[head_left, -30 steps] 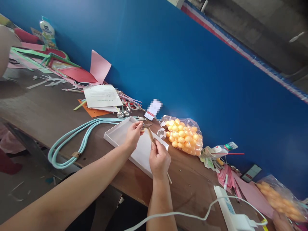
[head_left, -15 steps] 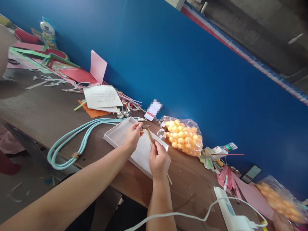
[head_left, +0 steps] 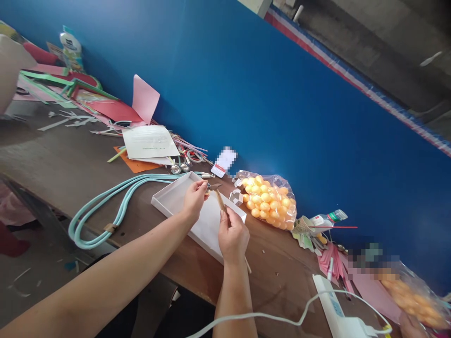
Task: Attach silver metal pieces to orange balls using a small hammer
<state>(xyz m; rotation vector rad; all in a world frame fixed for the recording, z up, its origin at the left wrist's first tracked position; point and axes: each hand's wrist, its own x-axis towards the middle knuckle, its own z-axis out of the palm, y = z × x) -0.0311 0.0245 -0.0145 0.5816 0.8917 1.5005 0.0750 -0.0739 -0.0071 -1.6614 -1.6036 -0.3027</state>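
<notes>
Both hands are raised over a shallow white box lid [head_left: 176,199] on a brown table [head_left: 66,159]. My right hand [head_left: 232,237] is closed round a thin brown stick [head_left: 220,201] that points up and away. My left hand [head_left: 194,197] pinches the small dark piece at the stick's top end [head_left: 213,186]. The stick's lower end pokes out below my right hand. A looped pale-green cord [head_left: 116,199] lies on the table to the left of the box lid.
A clear bag of yellow-orange balls [head_left: 269,199] sits right of the lid against the blue wall. Printed paper [head_left: 150,141], coloured paper scraps and strips lie at the back left. A white power strip [head_left: 333,303] with cable lies at the front right, near a second bag of balls [head_left: 412,293].
Almost nothing has moved. Both hands stay over the lid on the stick, shifting only slightly.
</notes>
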